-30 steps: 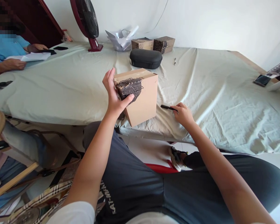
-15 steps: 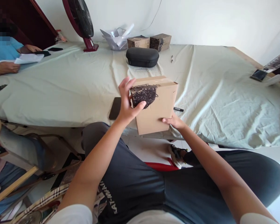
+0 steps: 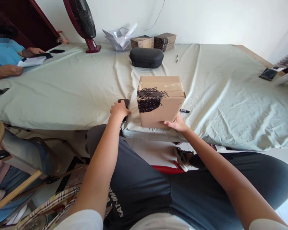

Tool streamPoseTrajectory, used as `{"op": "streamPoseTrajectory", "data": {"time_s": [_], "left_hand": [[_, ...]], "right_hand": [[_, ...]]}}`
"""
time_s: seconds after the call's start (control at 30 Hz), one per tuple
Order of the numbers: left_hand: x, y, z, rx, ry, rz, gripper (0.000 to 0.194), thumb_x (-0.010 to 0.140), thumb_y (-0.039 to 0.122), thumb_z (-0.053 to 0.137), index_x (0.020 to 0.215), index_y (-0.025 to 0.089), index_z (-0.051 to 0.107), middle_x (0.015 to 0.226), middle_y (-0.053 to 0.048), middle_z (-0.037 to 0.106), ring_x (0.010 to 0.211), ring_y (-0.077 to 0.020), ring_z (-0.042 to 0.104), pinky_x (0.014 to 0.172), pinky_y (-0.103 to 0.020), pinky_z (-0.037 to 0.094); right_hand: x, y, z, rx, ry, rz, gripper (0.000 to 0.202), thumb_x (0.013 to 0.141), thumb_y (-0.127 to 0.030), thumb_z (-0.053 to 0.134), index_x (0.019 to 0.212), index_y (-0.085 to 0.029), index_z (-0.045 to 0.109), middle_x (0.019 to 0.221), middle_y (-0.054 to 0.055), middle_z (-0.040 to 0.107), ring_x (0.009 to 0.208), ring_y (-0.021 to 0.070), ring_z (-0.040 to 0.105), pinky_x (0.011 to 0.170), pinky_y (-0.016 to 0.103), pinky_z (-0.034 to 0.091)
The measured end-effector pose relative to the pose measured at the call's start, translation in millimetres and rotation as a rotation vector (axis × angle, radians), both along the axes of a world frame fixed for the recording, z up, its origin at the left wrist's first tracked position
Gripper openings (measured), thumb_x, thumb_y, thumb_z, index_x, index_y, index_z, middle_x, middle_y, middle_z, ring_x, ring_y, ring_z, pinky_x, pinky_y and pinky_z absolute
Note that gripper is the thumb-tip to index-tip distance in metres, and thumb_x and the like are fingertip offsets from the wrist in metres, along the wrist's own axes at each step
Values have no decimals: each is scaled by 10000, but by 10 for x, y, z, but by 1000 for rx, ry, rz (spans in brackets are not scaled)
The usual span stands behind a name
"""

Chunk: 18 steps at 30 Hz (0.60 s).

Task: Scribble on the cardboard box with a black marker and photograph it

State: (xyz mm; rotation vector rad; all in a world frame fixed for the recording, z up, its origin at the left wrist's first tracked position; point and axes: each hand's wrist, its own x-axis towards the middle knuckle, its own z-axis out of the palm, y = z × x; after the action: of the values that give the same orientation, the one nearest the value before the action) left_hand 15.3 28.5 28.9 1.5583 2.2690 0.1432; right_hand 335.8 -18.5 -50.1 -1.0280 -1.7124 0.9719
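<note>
A cardboard box point(image 3: 159, 111) with a black scribbled patch over its left front corner rests near the table's front edge, slightly tilted. My right hand point(image 3: 179, 123) grips its lower right corner, thumb on the front face and the other fingers hidden behind it. Left of the box, my left hand point(image 3: 120, 109) is closed over a dark flat phone point(image 3: 127, 103), fingers on the left side and thumb on the right; it covers much of the phone. A black marker point(image 3: 184, 111) lies just right of the box.
Behind the box sit a black hard case point(image 3: 146, 58), two small cardboard boxes point(image 3: 168, 41), a pen point(image 3: 177, 59) and a clear bin of papers point(image 3: 120, 43). A fan point(image 3: 93, 47) stands at the back left. A person in blue point(image 3: 7, 52) holds papers at the far left.
My left hand has let go of the box and moved down-left onto the phone, which has shifted slightly right. The box has tipped back, showing more of its top; my right hand stays on it.
</note>
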Motion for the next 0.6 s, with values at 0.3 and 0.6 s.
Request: {"op": "streamPoseTrajectory", "data": {"time_s": [0.3,0.6], "left_hand": [[124,200,-137,149,-63,214,1052,795,458,870,1622,82,341,1607,-420,401,1492,-554,476,1088,-631,517],[63,51,208,892,-324,67,1084,872,399,769,1692,239,78,1605,-207,526,1545,-406,514,1295,-569,416]], "right_hand": [[-3,12,-15,46,-40,12,1317,652,-847,870,1690,-286,284,1723,202,396,1623,494,351,1290,691,416],[-24,64,-34,115,-22,26,1370,656,-823,883,1736,-281,238,1740,198,399,1670,483,276,1339,685,315]]}}
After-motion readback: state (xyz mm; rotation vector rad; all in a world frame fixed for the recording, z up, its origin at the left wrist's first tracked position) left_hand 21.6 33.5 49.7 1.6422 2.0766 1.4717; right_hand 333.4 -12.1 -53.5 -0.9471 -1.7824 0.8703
